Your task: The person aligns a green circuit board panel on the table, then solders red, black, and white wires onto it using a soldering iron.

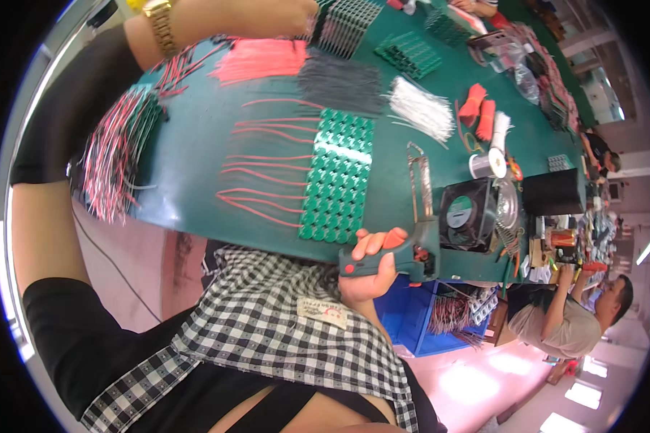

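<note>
My right hand (368, 286) wraps round a dark green soldering gun (425, 249) with an orange trigger, at the near table edge. Its metal front part points away from me. Left of it lies a panel of round green circuit boards (336, 184); several red wires (267, 157) stretch leftward from its left edge. My left hand (285, 18), with a gold watch on the wrist, is at the far edge, beside a stack of green board panels (348, 27). Its fingers look curled; what they hold is hidden. Below it lie bundles of red wires (263, 59) and black wires (339, 83).
Finished-looking wired boards (126, 148) pile at the left edge. White wires (420, 108), a solder spool (486, 164) and a black fan (467, 213) lie to the right. A blue crate (404, 317) stands below the table. A co-worker (570, 325) sits at the right.
</note>
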Available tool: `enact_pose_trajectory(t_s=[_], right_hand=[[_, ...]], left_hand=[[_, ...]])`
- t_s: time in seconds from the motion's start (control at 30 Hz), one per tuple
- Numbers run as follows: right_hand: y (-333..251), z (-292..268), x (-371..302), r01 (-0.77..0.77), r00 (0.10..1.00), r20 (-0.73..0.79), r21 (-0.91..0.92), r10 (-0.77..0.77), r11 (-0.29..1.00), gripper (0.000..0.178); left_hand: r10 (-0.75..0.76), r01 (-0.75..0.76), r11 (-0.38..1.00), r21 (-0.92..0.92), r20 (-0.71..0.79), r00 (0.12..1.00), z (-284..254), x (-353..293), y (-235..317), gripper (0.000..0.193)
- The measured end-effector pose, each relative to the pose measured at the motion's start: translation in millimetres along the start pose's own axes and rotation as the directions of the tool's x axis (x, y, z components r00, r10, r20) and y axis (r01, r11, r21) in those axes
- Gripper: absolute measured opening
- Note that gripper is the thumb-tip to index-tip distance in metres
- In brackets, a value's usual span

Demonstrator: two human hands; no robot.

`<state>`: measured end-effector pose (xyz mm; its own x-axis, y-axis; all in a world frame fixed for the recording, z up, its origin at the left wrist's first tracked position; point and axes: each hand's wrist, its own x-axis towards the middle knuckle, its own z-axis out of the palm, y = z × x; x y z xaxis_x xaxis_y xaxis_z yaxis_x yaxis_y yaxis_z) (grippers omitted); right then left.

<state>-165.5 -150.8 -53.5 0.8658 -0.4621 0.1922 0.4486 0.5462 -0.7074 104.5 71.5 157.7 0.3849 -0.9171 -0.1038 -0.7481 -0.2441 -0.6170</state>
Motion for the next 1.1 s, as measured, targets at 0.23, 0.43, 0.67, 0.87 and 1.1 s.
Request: enact_pose_trajectory(t_s=[0.23, 0.43, 0.67, 0.87, 1.1], right_hand=[[-0.2, -6.9, 7.1, -0.008, 0.998, 0.063, -0.026, 0.01, 1.0, 0.044], [-5.9, -26.3, 9.0, 0.083, 0.992, 0.11, -0.19, -0.063, 0.978, 0.045], [-21.1, -57.4, 18.3, 0.157, 0.985, 0.1, -0.196, -0.14, 0.968, 0.046], [-21.6, -86.6, 20.6, 0.169, 0.977, 0.163, -0.176, -0.14, 0.97, 0.043], [-20.9, -52.4, 15.8, 0.122, 0.991, 0.065, -0.113, -0.116, 0.986, 0.042]], left_hand=[[-0.164, -0.023, 0.92, 0.392, 0.437, 0.885, 102.0, -31.4, 92.0, 0.014], [-0.169, 0.037, 0.978, 0.206, 0.671, 0.722, 80.6, 19.8, 117.2, 0.017], [-0.301, 0.272, 0.953, 0.129, 0.433, 0.849, 105.1, 52.6, 112.7, 0.008], [-0.47, 0.375, 0.828, -0.418, -0.151, 0.87, 29.1, 108.7, 56.4, 0.013], [-0.724, 0.258, 0.441, -0.86, -0.172, 0.668, 98.0, 116.9, 131.1, 0.013]])
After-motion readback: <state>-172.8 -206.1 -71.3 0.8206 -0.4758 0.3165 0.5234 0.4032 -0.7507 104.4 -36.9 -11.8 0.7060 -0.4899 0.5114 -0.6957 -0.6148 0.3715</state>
